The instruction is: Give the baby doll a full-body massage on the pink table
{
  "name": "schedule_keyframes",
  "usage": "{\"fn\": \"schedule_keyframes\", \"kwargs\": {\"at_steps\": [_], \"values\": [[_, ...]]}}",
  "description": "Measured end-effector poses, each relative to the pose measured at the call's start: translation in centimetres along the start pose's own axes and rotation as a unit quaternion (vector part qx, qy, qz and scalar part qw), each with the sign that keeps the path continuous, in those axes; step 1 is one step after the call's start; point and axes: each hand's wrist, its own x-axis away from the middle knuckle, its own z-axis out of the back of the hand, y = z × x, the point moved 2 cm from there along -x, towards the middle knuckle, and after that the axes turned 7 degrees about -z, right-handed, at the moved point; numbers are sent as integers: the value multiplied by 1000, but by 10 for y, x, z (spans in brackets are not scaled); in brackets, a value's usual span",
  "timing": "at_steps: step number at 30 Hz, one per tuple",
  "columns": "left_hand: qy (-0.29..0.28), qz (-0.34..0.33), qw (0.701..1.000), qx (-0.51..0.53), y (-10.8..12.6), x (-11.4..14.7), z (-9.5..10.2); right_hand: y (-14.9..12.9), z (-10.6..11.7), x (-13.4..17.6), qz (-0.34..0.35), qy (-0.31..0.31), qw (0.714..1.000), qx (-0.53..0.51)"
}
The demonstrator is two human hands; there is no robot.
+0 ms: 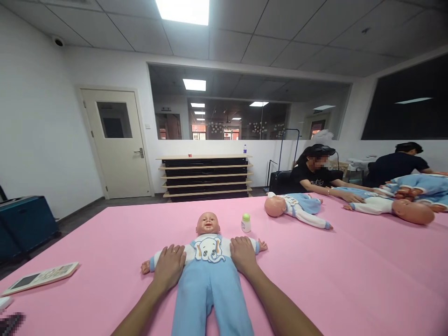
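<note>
A baby doll (209, 252) lies on its back on the pink table, head away from me, arms spread. It wears a white top with an elephant face and light blue trousers. My left hand (170, 265) rests flat over the doll's sleeve on the left, fingers stretched out. On the other sleeve lies my right hand (243, 254), also flat, with its fingers extended. Just beyond the right hand stands a small white bottle (246, 224) with a green cap, upright and untouched.
The pink table (336, 280) also bears a second doll (297, 205) and more dolls at the right, where a person (315, 172) handles one. Another person (399, 161) sits farther back. A flat cream-coloured device (42, 277) lies at the left. Shelves (206, 177) stand behind.
</note>
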Motion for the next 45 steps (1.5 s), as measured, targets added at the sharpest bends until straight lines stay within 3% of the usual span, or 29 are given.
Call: {"fn": "schedule_keyframes", "kwargs": {"at_steps": [6, 11, 20, 22, 24, 27, 31, 35, 40, 45], "values": [[-8, 53, 998, -24, -24, 16, 3, 16, 5, 7, -31, 13, 999, 27], [-3, 87, 996, -37, -29, 20, 5, 31, 9, 11, -74, 23, 996, 34], [70, 172, 981, -63, -30, 18, -11, 30, 8, 9, -139, 49, 988, 35], [89, 154, 983, -34, -31, 6, -7, 21, 13, 2, -121, 46, 992, -3], [77, 128, 987, 60, -27, -14, -1, 7, 14, -10, -85, -3, 994, -73], [11, 90, 974, 207, -7, -51, 2, -22, 6, -31, -44, -92, 984, -145], [-61, 40, 965, 250, 26, -78, -6, -51, -13, -47, -27, -154, 978, -140], [-77, 28, 964, 255, 34, -69, -8, -49, -18, -45, -4, -177, 977, -120], [-49, -2, 969, 242, 20, -38, 4, -26, -5, -30, 36, -155, 983, -90], [-33, -16, 992, 123, 2, -13, 8, -9, -1, -15, 45, -106, 992, -45]]}}
